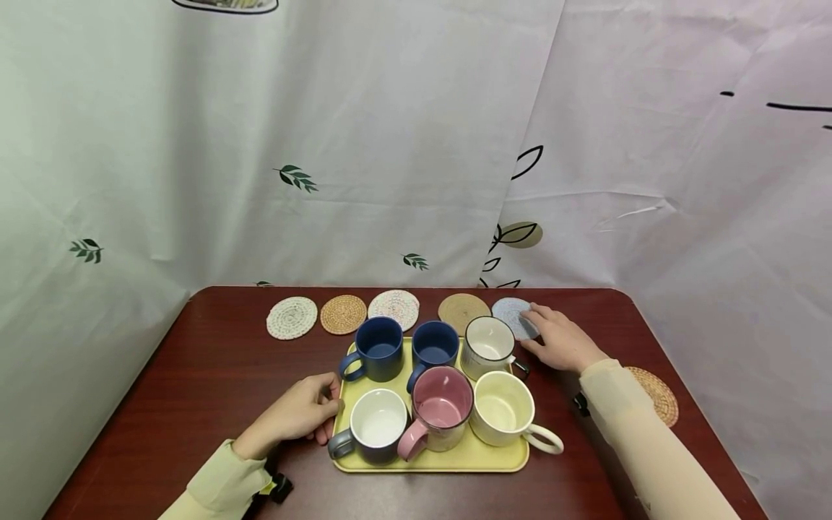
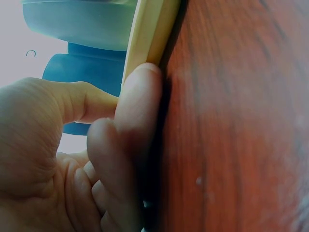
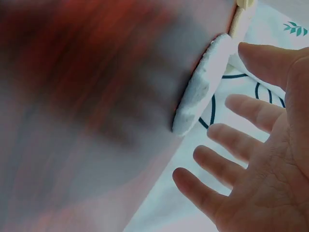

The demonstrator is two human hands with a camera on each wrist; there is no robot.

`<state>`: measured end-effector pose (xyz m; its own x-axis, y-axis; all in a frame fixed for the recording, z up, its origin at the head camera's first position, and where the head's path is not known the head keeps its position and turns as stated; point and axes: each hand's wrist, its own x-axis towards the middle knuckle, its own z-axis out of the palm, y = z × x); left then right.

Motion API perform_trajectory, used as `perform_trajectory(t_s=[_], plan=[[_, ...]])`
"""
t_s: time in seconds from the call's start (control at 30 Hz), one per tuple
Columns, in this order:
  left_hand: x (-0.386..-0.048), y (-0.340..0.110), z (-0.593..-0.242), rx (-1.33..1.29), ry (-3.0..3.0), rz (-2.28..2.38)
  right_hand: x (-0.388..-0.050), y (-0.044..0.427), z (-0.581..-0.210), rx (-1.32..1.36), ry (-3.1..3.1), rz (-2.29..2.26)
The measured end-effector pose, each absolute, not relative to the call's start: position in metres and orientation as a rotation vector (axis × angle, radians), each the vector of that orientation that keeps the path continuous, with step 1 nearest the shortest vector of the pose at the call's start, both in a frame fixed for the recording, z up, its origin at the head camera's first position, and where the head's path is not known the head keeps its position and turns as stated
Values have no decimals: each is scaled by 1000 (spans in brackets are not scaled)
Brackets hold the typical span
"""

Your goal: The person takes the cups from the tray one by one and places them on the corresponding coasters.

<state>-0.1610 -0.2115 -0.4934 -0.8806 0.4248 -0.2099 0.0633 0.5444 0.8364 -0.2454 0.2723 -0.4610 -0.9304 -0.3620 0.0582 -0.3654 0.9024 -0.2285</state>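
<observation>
My left hand (image 1: 299,412) pinches the left rim of a yellow tray (image 1: 468,460); in the left wrist view its thumb and fingers meet at the tray edge (image 2: 152,36). On the tray stand two navy mugs (image 1: 379,349), a black-rimmed white mug (image 1: 487,347), a grey mug with white inside (image 1: 377,426), a pink mug (image 1: 443,404) and a cream mug (image 1: 503,412). My right hand (image 1: 560,339) is at a light blue coaster (image 1: 510,310), fingers spread in the right wrist view and apart from the coaster's edge (image 3: 203,89) there.
Along the back of the dark red table (image 1: 227,347) lie a greenish white coaster (image 1: 292,318), an orange one (image 1: 343,315), a pink-white one (image 1: 393,309) and a tan one (image 1: 463,312). Another orange coaster (image 1: 658,393) lies partly behind my right sleeve. A pale curtain (image 1: 390,144) hangs behind.
</observation>
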Motion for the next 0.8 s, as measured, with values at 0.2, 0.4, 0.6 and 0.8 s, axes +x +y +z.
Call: perform_trajectory(t_s=[0.2,0.4,0.6,0.8], plan=[[-161,-212,-493,392,2398,1268,-233,284,-460,531,-3077,353],[-162,-212,-494,398,2403,1264,-218,296,-457,500,-3067,338],[-162,-211,-494,396,2404,1260,-201,314,-456,462,-3033,338],[-162,-212,-496,388,2408,1256,-181,335,-461,394,-3077,338]])
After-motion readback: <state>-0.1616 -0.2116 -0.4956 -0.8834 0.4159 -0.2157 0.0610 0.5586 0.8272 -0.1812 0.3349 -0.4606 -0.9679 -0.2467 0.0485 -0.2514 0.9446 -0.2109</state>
